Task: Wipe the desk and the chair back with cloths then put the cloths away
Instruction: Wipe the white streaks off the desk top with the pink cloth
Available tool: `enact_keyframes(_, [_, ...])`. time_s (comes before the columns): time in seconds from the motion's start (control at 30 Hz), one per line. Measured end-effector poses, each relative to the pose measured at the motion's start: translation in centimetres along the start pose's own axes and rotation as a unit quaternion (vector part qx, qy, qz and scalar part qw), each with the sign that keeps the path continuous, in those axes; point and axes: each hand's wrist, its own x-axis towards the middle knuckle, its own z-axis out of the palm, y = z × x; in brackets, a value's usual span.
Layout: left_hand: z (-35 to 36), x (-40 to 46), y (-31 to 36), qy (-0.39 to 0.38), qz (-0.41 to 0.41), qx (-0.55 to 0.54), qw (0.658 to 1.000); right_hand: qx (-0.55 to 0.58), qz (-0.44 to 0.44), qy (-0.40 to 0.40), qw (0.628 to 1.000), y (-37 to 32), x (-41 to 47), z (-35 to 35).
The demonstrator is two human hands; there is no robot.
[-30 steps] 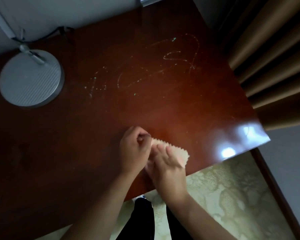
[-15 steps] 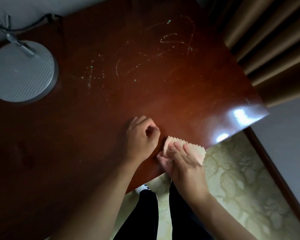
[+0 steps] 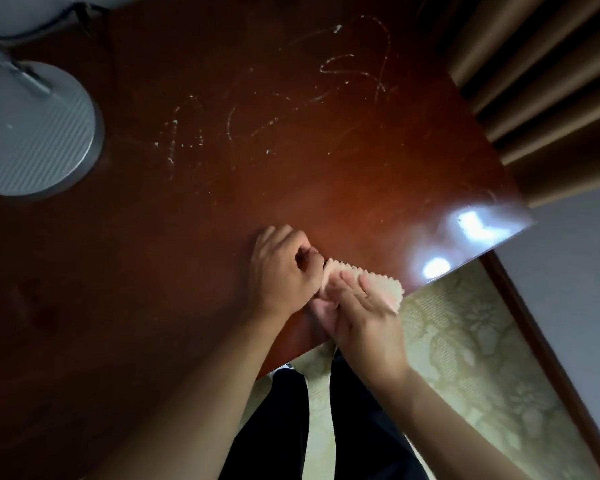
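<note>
Both hands work at the near edge of the counter (image 3: 222, 209), close to its right corner. The left hand (image 3: 281, 268) is curled, its fingertips pinching the left end of the cloth (image 3: 378, 285), while the right hand (image 3: 364, 313) lies over the cloth with straight fingers pressing it down onto the wood. That cloth is small, pale pink and edged with a zigzag cut; its long axis runs from the left hand's pinch toward the right and slightly toward the person, so its free end points at the counter's near edge and just reaches it. Most of its middle is hidden under the right fingers. No brand, label or readable writing shows on the cloth or anywhere else. Farther back on the dark red-brown top, pale chalky smears (image 3: 326, 84) loop and scatter across the surface; they form no legible letters. A round grey lamp base (image 3: 32, 133) sits at the far left, with its stem and a dark cable (image 3: 49, 26) behind it. Bright glare (image 3: 465, 233) spots the right corner. Brown curtains (image 3: 534, 81) hang at the upper right, and below the counter's edge lie a patterned carpet (image 3: 465, 358) and the person's dark trousers (image 3: 278, 427).
</note>
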Motion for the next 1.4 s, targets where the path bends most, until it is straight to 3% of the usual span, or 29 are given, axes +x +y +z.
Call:
enact_keyframes(0.13, [0.4,0.0,0.1,0.013,0.008,0.019,1.000,-0.052,0.063,0.007,0.997,3.7,5.7,-0.3])
enact_keyframes(0.27, [0.6,0.0,0.2,0.024,0.014,0.027,0.999,-0.008,0.153,-0.005,0.988,5.9,12.3,-0.7])
enact_keyframes(0.37, [0.7,0.0,0.2,0.024,0.014,0.035,0.999,0.005,0.156,-0.014,0.988,4.5,10.7,-0.9])
enact_keyframes(0.53, [0.8,0.1,0.2,0.016,0.015,0.048,0.999,-0.003,0.070,-0.002,0.998,3.1,4.6,-1.2])
enact_keyframes(0.7, [0.8,0.0,0.3,0.011,0.007,0.035,0.999,-0.001,0.165,0.030,0.986,8.1,9.9,-1.5])
enact_keyframes(0.83, [0.9,0.1,0.1,0.012,-0.003,0.030,0.999,0.006,0.223,0.039,0.974,7.2,11.6,-0.6])
enact_keyframes(1.1, [0.1,-0.2,0.3,0.013,-0.019,-0.009,1.000,0.038,0.083,0.007,0.996,-0.4,4.7,2.1])
enact_keyframes(1.23, [-0.3,-0.1,0.2,0.021,-0.044,-0.062,0.997,0.038,0.069,-0.024,0.997,-1.3,3.7,2.6])
enact_keyframes(1.4, [-4.1,-4.7,-1.7,0.048,-0.043,-0.059,0.996,0.064,-0.023,-0.064,0.996,-3.6,2.9,3.0])
